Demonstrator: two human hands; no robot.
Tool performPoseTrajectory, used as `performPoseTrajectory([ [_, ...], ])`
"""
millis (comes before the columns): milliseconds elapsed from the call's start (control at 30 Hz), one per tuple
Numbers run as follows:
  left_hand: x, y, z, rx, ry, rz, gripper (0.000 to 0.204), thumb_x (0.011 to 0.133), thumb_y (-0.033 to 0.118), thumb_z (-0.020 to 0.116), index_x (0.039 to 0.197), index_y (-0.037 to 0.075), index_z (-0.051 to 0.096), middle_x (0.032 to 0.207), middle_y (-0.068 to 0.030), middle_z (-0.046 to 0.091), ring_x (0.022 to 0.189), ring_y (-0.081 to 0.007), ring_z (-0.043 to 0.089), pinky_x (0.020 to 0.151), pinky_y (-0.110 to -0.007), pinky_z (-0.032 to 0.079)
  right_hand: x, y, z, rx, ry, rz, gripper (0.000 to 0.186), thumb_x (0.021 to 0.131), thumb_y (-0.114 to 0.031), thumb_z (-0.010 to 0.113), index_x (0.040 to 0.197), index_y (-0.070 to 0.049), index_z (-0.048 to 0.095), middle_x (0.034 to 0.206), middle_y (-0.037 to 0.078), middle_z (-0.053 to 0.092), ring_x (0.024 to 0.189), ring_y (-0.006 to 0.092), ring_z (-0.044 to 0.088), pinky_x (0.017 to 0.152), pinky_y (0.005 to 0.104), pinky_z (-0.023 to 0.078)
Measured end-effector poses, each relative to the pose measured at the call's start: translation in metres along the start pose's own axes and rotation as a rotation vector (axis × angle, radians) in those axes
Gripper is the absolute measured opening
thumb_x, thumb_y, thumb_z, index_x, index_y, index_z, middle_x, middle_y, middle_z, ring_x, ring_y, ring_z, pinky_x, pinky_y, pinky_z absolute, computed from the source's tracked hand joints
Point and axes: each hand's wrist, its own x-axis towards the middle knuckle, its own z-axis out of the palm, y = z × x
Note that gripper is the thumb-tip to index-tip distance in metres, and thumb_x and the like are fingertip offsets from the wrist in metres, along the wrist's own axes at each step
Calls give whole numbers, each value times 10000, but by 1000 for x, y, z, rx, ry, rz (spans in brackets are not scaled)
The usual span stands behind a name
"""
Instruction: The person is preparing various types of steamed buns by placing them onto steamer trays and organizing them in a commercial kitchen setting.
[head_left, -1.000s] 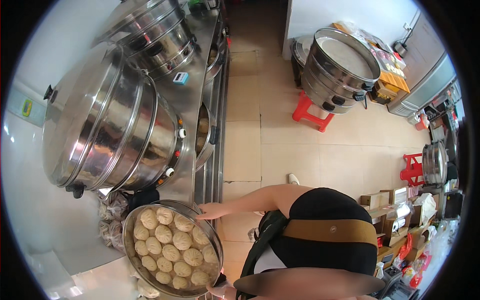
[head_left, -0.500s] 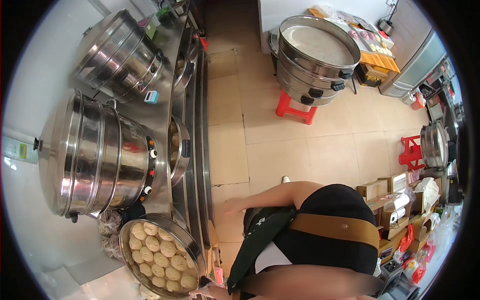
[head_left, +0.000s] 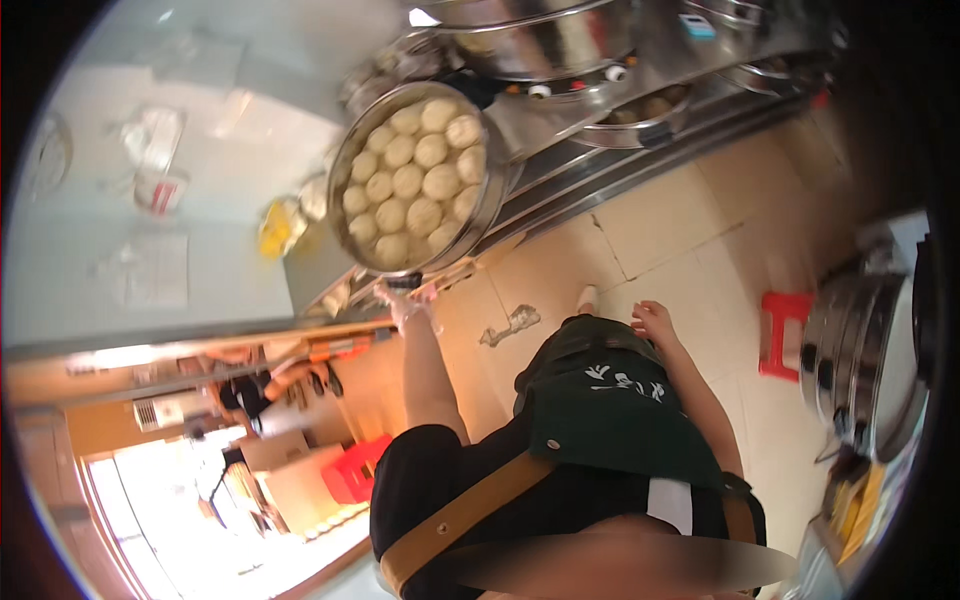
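My left hand (head_left: 408,308), in what looks like a thin clear glove, reaches up with its fingers stretched out. Its fingertips are beside the black handle (head_left: 405,282) of a round metal steamer tray (head_left: 492,205); whether they touch it I cannot tell. Rows of pale round buns (head_left: 407,181) fill the tray, which sits at the counter's end. Over the floor, beside my dark green apron (head_left: 625,415), my right hand (head_left: 652,320) hangs with nothing in it, its fingers loosely bent and apart.
Large stacked steamers (head_left: 545,45) stand on the steel counter behind the tray. A red stool (head_left: 783,335) and more stacked steamers (head_left: 850,350) are at the right. Down left, a bright opening shows another person (head_left: 245,395) and a red crate (head_left: 355,470). A yellow bag (head_left: 283,228) lies left of the tray.
My view has turned, so the tray now appears at upper middle and the bright opening has come in at left. My left hand is still by the tray's handle; my right hand is lowered near my apron.
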Motion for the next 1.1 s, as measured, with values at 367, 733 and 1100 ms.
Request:
performPoseTrajectory([
  [367,52,0,-11,-203,-327,-60,779,730,553,481,1217,7,214,1090,-153,414,1004,-315,444,881,-401,367,19,-14,44,-177,-50,6,473,760,-256,554,1111,23,407,846,103,555,631,160,558,481,256,452],
  [733,63,-15,-10,-383,-344,-20,677,787,504,423,1190,-9,243,1144,-222,351,979,-304,448,815,-398,432,49,-8,67,-343,-32,4,454,751,-250,564,1091,16,422,817,106,552,639,162,555,501,264,451],
  [1100,99,-161,138,393,-1132,-734,329,820,316,471,981,47,367,916,-130,448,743,-232,486,583,-325,434,31,13,62,-394,615,2,438,706,-315,556,1018,-11,512,808,164,595,797,291,571,714,359,443],
])
